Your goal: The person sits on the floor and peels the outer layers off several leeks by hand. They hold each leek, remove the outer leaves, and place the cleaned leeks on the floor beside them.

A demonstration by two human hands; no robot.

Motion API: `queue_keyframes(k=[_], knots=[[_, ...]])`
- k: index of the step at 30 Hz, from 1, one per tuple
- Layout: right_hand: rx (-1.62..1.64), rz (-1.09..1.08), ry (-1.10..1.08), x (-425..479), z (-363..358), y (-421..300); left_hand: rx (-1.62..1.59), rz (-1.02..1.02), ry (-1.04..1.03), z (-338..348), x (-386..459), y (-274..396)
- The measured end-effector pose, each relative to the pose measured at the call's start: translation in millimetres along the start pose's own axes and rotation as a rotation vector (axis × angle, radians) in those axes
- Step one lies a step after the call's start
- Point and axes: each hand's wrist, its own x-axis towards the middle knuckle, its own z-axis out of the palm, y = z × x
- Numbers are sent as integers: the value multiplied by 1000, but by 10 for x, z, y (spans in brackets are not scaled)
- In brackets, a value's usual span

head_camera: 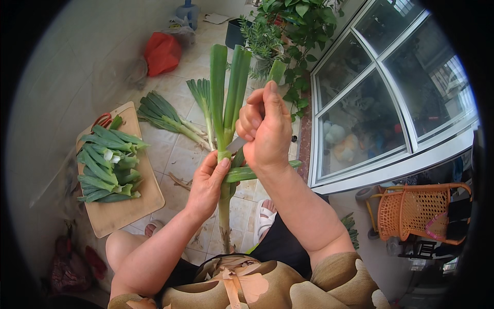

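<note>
My left hand (208, 181) grips a thick leek (225, 208) around its pale green upper stalk. The stalk stands almost upright before me, its root end down near my lap and its broad green leaves (219, 89) pointing away. One leaf (241, 175) bends sideways to the right, under my right wrist. My right hand (266, 123) is closed in a fist with the thumb up. From it a short knife blade (236, 144) reaches to the stalk where the leaves part; the handle is hidden in the fingers. A green leaf tip (277, 71) shows just beyond my right thumb.
Cut leek leaves (110, 166) are heaped on a wooden cutting board (104, 220) at left, beside red-handled scissors (102, 119). More leeks (166, 117) lie on the tiled floor ahead. A red bag (162, 54), potted plants (264, 42), a glass door (359, 108) and a wicker chair (413, 212) surround me.
</note>
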Motion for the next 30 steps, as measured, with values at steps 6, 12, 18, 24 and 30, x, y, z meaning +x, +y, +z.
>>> queue_keyframes(k=[6,12,18,24,30], knots=[[-14,-23,8,3,0,39,35,1,18,-24,11,-38],[-34,-49,30,28,-10,51,81,16,41,-40,14,-71],[-49,-68,57,35,9,4,141,47,55,-25,-10,-51],[-50,-110,74,80,-10,-70,166,44,27,1,-30,-56],[-39,-192,36,95,-48,-140,188,43,1,32,-51,-41]])
